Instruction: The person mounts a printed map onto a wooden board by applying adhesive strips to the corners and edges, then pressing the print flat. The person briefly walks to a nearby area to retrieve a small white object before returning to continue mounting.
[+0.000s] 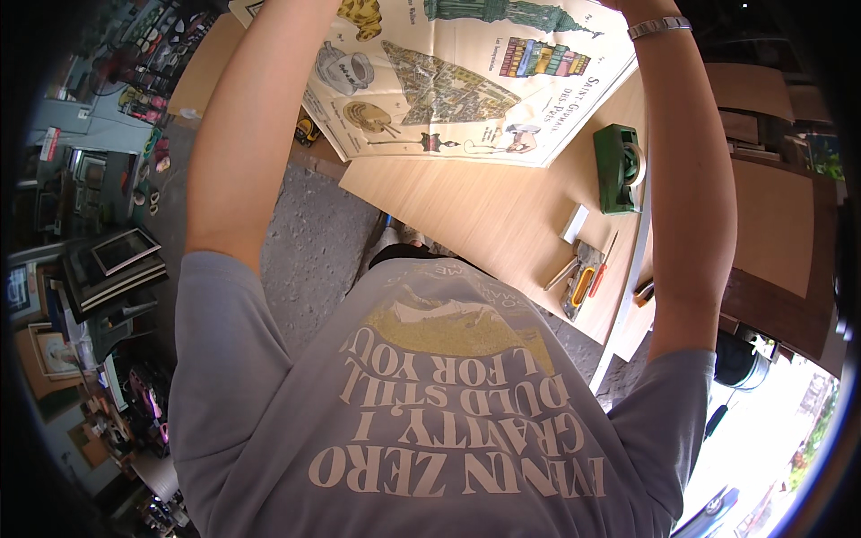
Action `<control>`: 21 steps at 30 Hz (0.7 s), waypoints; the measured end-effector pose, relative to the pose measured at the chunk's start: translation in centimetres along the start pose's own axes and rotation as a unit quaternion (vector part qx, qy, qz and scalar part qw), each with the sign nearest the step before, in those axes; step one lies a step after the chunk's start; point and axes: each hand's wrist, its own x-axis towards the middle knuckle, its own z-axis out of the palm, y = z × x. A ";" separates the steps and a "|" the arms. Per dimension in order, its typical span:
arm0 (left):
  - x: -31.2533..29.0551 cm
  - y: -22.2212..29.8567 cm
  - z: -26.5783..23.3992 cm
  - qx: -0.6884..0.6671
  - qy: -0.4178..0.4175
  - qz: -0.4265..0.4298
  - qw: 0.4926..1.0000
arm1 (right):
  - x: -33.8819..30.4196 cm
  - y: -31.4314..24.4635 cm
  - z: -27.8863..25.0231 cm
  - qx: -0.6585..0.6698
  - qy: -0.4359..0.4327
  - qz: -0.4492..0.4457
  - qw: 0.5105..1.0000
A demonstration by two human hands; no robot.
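A large cream illustrated map poster (448, 90) spreads across the top of the head view, with coloured drawings and fold creases. Its near edge overlaps the light wooden table (430, 193); whether it rests flat or is raised, I cannot tell. My left forearm (260, 117) reaches along the poster's left side, and its hand lies beyond the upper edge of the picture. Only a sliver of my right hand (633, 9) shows at the poster's upper right, above a metal wristband (660, 28); its fingers are cut off.
A green tape dispenser (614, 170) stands on the table beside my right forearm. Nearer lie a small white block (574, 222), a yellow-and-grey hand tool (583, 278) and a red-handled screwdriver (598, 279). Picture frames (117, 260) are stacked at the left. Brown boards (771, 224) lie at the right.
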 end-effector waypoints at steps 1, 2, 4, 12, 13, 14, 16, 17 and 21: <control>0.2 -0.3 0.0 -0.020 -0.007 -0.001 1.000 | 0.1 0.0 0.1 0.001 0.003 0.001 1.000; 0.4 -0.5 0.1 -0.039 -0.014 -0.002 0.999 | 0.2 0.0 0.1 0.003 0.005 0.002 1.000; 0.6 -0.8 0.1 -0.049 -0.007 -0.012 0.999 | 0.3 -0.1 0.1 0.031 -0.004 0.012 0.999; -0.2 -0.1 0.6 -0.002 0.015 -0.049 0.999 | -0.3 -0.5 0.1 -0.010 0.019 0.010 1.000; -0.4 0.0 0.7 0.003 0.022 -0.052 0.998 | -0.4 -0.3 0.3 0.007 0.036 0.025 0.999; -0.5 0.1 0.8 0.008 0.029 -0.055 0.998 | -0.3 0.0 0.5 0.024 0.052 0.039 0.998; -0.6 0.3 0.8 0.016 0.023 -0.058 0.998 | -0.3 0.7 1.0 0.058 0.090 -0.029 0.994; -0.7 0.4 0.7 0.020 0.020 -0.060 0.998 | -0.3 1.1 1.3 0.074 0.108 -0.063 0.989; -0.9 0.6 0.7 -0.010 0.005 -0.053 0.999 | -0.5 2.2 2.7 0.012 0.166 -0.163 0.972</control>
